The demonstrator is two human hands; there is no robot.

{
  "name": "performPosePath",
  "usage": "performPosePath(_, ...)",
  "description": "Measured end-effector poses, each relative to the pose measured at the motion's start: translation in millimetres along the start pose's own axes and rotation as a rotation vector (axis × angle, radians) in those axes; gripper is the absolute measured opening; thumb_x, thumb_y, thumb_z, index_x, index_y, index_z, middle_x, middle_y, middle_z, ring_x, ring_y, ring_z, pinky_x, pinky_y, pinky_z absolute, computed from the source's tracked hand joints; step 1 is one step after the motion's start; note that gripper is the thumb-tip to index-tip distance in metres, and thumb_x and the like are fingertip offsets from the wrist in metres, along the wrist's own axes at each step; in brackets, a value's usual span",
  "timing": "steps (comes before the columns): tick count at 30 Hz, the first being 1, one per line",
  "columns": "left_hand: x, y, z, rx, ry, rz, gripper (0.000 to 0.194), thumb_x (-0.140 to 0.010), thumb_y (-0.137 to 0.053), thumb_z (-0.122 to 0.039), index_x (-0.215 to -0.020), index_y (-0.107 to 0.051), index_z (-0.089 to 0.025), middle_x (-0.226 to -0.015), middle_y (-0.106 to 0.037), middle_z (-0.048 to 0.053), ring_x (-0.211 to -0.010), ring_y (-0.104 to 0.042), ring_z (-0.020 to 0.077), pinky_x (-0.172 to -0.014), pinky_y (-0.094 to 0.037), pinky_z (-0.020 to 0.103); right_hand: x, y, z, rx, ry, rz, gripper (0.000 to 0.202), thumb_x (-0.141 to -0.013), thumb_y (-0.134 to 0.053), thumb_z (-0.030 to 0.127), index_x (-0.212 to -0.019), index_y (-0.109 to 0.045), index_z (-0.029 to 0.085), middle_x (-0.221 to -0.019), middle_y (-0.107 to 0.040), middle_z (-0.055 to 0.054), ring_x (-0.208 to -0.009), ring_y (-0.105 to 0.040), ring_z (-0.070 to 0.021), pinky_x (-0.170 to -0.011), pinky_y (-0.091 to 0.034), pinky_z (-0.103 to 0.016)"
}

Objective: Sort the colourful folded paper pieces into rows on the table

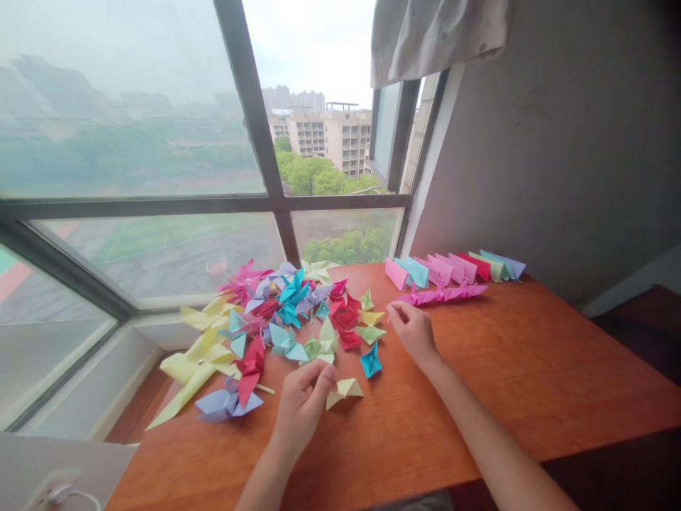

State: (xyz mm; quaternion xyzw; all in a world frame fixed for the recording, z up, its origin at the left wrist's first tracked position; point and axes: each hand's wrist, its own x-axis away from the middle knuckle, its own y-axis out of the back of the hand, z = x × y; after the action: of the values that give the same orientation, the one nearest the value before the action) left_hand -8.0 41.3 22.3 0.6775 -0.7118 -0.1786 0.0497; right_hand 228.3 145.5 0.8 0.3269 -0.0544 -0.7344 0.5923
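Observation:
My left hand (307, 397) is closed in a pinch on a pale yellow folded paper piece (347, 391), low over the front of the table. My right hand (413, 332) is curled with thumb and fingers together; whatever lies between its fingertips is hidden. Those fingertips are beside the left end of a row of pink folded paper (444, 294). Between my hands lie a blue paper boat (371, 360), a yellow one (371, 317) and a green one (371, 334). Red folded boats (345, 312) sit just behind, and a light green paper crane (323, 343) rests beyond my left hand.
Yellow paper pinwheels (199, 360), a lavender crane (228, 402) and several colourful folded papers crowd the left of the wooden table (505, 369). Paper planes (452, 268) line its back right edge. A window (277, 202) and a grey wall (558, 156) bound the table.

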Motion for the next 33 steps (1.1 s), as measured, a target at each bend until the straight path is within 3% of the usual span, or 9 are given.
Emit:
performPosePath(4, -2.8, 4.2, -0.1, -0.177, -0.04, -0.086, 0.035, -0.094, -0.049, -0.042, -0.073, -0.063, -0.017, -0.064, -0.058, 0.001, -0.059, -0.052, 0.014, -0.056, -0.039, 0.022, 10.3, -4.0, -12.6, 0.017, 0.055, 0.054, 0.03, -0.09, -0.047, 0.039, -0.082, -0.069, 0.019, -0.074, -0.07, -0.003, -0.065, -0.062, -0.0165, -0.064, -0.046, -0.025)
performPosePath(9, 1.8, 16.4, 2.5, -0.513, -0.034, -0.264, 0.026, -0.093, -0.05, -0.04, -0.092, -0.066, -0.02, -0.073, -0.066, 0.002, -0.062, -0.059, 0.017, -0.06, -0.042, 0.025, 8.1, 2.4, -21.3, 0.022, 0.008, 0.023, 0.033, -0.09, -0.046, 0.04, -0.08, -0.069, 0.018, -0.069, -0.068, -0.003, -0.061, -0.06, -0.0167, -0.061, -0.045, -0.026)
performPosePath(14, 12.1, 22.6, 7.4, -0.777, 0.049, -0.268, 0.035, -0.092, -0.049, -0.043, -0.115, -0.063, -0.021, -0.095, -0.073, 0.007, -0.08, -0.069, 0.025, -0.07, -0.048, 0.032, 6.9, 5.3, -16.6, 0.018, 0.031, 0.059, 0.033, -0.091, -0.046, 0.041, -0.082, -0.069, 0.019, -0.071, -0.069, -0.004, -0.063, -0.06, -0.0177, -0.065, -0.046, -0.027)
performPosePath(18, 14.9, 21.0, 9.2, -0.722, 0.128, -0.243, 0.044, -0.089, -0.05, -0.047, -0.121, -0.061, -0.02, -0.099, -0.075, 0.009, -0.08, -0.07, 0.026, -0.072, -0.051, 0.035, 7.4, 5.7, -15.0, 0.013, 0.047, 0.076, 0.033, -0.09, -0.047, 0.041, -0.081, -0.07, 0.02, -0.073, -0.07, -0.004, -0.065, -0.061, -0.018, -0.065, -0.046, -0.027)
performPosePath(23, 12.6, 19.5, 11.5, -0.555, 0.238, -0.211, 0.056, -0.088, -0.05, -0.052, -0.13, -0.055, -0.015, -0.081, -0.073, 0.006, -0.074, -0.069, 0.0256, -0.072, -0.052, 0.037, 7.3, 5.2, -16.9, 0.006, 0.054, 0.076, 0.031, -0.09, -0.047, 0.039, -0.082, -0.071, 0.019, -0.075, -0.071, -0.004, -0.066, -0.062, -0.0183, -0.065, -0.047, -0.027)
performPosePath(25, 11.3, 19.8, 14.5, -0.458, 0.26, -0.223, 0.058, -0.087, -0.05, -0.052, -0.131, -0.055, -0.015, -0.09, -0.073, 0.008, -0.079, -0.069, 0.0257, -0.076, -0.052, 0.039, 7.4, 4.9, -17.9, 0.007, 0.052, 0.08, 0.031, -0.09, -0.047, 0.038, -0.083, -0.071, 0.019, -0.077, -0.072, -0.005, -0.068, -0.063, -0.0185, -0.066, -0.047, -0.027)
performPosePath(29, 9.7, 19.6, 19.1, -0.341, 0.199, -0.336, 0.052, -0.086, -0.054, -0.05, -0.123, -0.059, -0.015, -0.118, -0.066, 0.014, -0.1, -0.066, 0.0278, -0.087, -0.051, 0.04, 7.7, 4.5, -18.9, 0.013, 0.05, 0.083, 0.03, -0.09, -0.048, 0.038, -0.085, -0.071, 0.019, -0.081, -0.073, -0.005, -0.07, -0.065, -0.0188, -0.068, -0.048, -0.028)
performPosePath(33, 11.0, 16.0, 10.0, -0.296, 0.1, -0.442, 0.045, -0.089, -0.053, -0.047, -0.121, -0.06, -0.016, -0.121, -0.063, 0.013, -0.095, -0.065, 0.0255, -0.08, -0.052, 0.036, 7.7, 4.6, -18.7, 0.002, 0.041, 0.09, 0.03, -0.09, -0.048, 0.039, -0.085, -0.071, 0.02, -0.081, -0.073, -0.005, -0.071, -0.065, -0.0194, -0.068, -0.048, -0.028)
